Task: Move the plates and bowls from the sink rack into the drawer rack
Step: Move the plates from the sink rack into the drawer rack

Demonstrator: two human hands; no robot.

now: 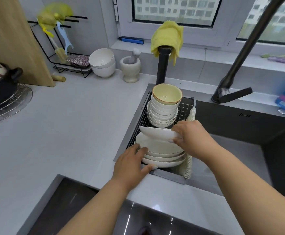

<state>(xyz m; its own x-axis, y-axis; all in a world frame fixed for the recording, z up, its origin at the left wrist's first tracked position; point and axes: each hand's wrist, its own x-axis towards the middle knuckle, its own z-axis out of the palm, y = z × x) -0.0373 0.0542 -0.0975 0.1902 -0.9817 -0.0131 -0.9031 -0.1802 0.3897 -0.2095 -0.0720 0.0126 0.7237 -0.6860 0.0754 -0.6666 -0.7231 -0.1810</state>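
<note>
Head view: we pinch the top plate [157,133] by its right rim with our right hand [189,134], thumb under and fingers over, tilting it up off the plate stack [162,153] in the sink rack [138,126]. Our left hand [131,161] rests against the stack's near-left edge, fingers fairly straight and together, thumb along the rack frame, steadying it. Behind stands a bowl stack [163,109], a cream bowl on top. The drawer rack is not in view. We judge the plates stiff, glazed and probably slick, brittle if knocked; singly light, as a stack heavy. A rim pinch suits lifting one plate; for carrying, we would support it from beneath. The tall bowls look tippy, so we would take them a few at a time, cupped from the sides.
</note>
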